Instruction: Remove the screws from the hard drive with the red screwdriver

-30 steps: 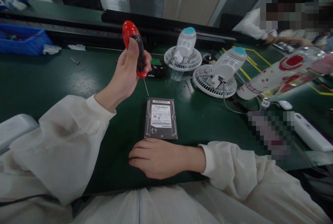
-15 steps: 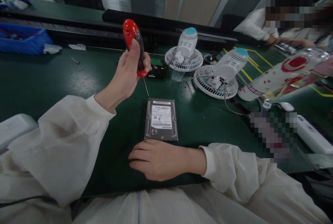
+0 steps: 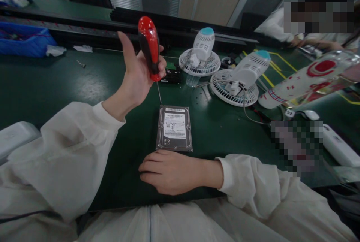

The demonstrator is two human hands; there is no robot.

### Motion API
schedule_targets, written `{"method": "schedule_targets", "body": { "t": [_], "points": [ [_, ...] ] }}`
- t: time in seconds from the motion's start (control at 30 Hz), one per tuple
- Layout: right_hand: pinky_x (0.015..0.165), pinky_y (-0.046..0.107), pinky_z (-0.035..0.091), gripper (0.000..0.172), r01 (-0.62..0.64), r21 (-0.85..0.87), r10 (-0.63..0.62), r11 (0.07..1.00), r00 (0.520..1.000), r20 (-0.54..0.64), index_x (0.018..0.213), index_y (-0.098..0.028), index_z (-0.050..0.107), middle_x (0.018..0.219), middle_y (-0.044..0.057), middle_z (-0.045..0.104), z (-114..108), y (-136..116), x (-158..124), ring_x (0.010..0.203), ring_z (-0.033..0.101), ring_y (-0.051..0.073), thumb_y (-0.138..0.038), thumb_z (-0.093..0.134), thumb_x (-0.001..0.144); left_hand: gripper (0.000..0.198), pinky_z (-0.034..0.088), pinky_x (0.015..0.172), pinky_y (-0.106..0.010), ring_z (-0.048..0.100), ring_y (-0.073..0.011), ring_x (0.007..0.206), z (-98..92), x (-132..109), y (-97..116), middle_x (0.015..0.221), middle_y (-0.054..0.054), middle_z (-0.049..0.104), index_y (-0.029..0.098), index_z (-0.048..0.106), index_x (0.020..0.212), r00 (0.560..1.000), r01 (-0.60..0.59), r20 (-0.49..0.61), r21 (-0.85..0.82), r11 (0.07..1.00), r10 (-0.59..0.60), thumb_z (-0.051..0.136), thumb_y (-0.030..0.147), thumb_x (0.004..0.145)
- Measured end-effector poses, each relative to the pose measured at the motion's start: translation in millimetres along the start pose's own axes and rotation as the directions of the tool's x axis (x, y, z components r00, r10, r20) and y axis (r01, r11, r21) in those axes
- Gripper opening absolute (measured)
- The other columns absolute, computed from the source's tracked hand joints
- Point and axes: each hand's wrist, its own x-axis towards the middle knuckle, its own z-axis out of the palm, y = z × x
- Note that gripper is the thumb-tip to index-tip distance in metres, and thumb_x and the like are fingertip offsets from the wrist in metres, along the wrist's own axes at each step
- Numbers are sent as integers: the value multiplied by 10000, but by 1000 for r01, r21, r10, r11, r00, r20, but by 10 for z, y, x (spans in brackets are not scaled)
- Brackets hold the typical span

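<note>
My left hand (image 3: 137,73) holds a red and black screwdriver (image 3: 149,49), its fingers around the handle and its thumb raised off it. The thin shaft points down, and its tip meets the far left corner of a hard disk drive (image 3: 174,127). The drive lies flat on the green table with its white label up. Palm down at the drive's near edge, my right hand (image 3: 174,172) rests on the table with its fingers loosely extended and holding nothing visible. Several small screws (image 3: 197,102) lie to the right of the drive.
Behind the screwdriver hand lies another drive with a green board (image 3: 170,73). Two white fans (image 3: 199,62) (image 3: 234,88) stand at the back right, near a large printed bottle (image 3: 298,81). A blue bin (image 3: 25,39) sits at the far left. Another person's arms (image 3: 312,41) show at the upper right.
My left thumb has lifted away from the screwdriver handle, and the handle has turned and shifted slightly right. The tip stays at the drive's corner. My right hand has not moved.
</note>
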Motion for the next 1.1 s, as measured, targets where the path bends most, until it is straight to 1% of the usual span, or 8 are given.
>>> {"method": "schedule_targets", "body": {
  "t": [0.13, 0.27, 0.4, 0.57, 0.73, 0.9, 1.0, 1.1],
  "points": [
    [920, 341, 455, 313, 5, -1, -5, 1000, 1000, 2, 1191, -106, 654, 1311, 110, 622, -8, 0, 0, 1145, 542, 223, -258, 471, 987, 539, 381, 559, -269, 427, -130, 550, -36, 32, -71, 639, -3, 501, 229, 646, 779, 994, -105, -42, -5, 994, 104, 379, 657, 968],
    [919, 345, 458, 316, 9, 0, -9, 1000, 1000, 0, 1198, -100, 653, 1304, 117, 618, -13, 6, 1, 1146, 545, 224, -254, 478, 985, 726, 430, 604, -264, 501, -138, 625, -31, 32, -35, 713, -55, 555, 177, 703, 768, 1000, -26, -1, 36, 999, 26, 192, 631, 1011],
    [921, 345, 461, 315, 12, -2, -12, 1000, 1000, -1, 1196, -100, 656, 1297, 112, 622, -11, 8, 3, 1146, 550, 228, -257, 487, 981, 886, 378, 538, -278, 423, -137, 560, -13, 14, 6, 631, -41, 470, 156, 704, 742, 1000, -3, -5, 4, 1000, 3, 47, 706, 966],
    [920, 348, 461, 313, 12, -6, -12, 1000, 1000, -5, 1191, -98, 657, 1302, 127, 623, -12, 4, 5, 1149, 553, 225, -252, 482, 982, 529, 314, 530, -286, 428, -132, 540, -56, 25, -97, 630, -16, 519, 220, 596, 681, 988, -147, 63, 81, 986, 142, 480, 671, 932],
    [918, 345, 464, 317, 16, -7, -16, 1000, 1000, -10, 1184, -99, 659, 1288, 111, 631, -10, 7, 1, 1140, 558, 225, -252, 468, 983, 705, 464, 678, -310, 528, -168, 655, -32, 8, -83, 714, -59, 570, 204, 680, 719, 995, -96, 33, 93, 991, 94, 299, 763, 920],
    [914, 337, 461, 311, 7, -14, -7, 1000, 1000, -12, 1194, -107, 654, 1302, 120, 626, -2, 2, 1, 1141, 554, 218, -252, 475, 986, 842, 397, 569, -296, 427, -156, 572, 19, 3, -9, 607, -40, 464, 204, 651, 660, 1000, -19, -17, 30, 999, 19, 103, 795, 901],
    [908, 341, 465, 304, 10, -11, -10, 1000, 1000, -9, 1187, -106, 656, 1299, 123, 627, -6, 3, 4, 1140, 554, 218, -250, 481, 984, 790, 338, 522, -297, 386, -145, 524, -1, 11, -46, 572, -16, 429, 211, 633, 669, 998, -56, 5, 15, 998, 56, 210, 857, 837],
    [917, 343, 466, 302, 9, -8, -9, 1000, 1000, -4, 1182, -105, 660, 1306, 123, 627, -14, 5, 5, 1144, 551, 219, -251, 486, 982, 625, 350, 540, -283, 416, -125, 533, -48, 13, -99, 631, -15, 505, 211, 604, 660, 994, -103, 52, 59, 993, 100, 405, 767, 863]
  ]
}}
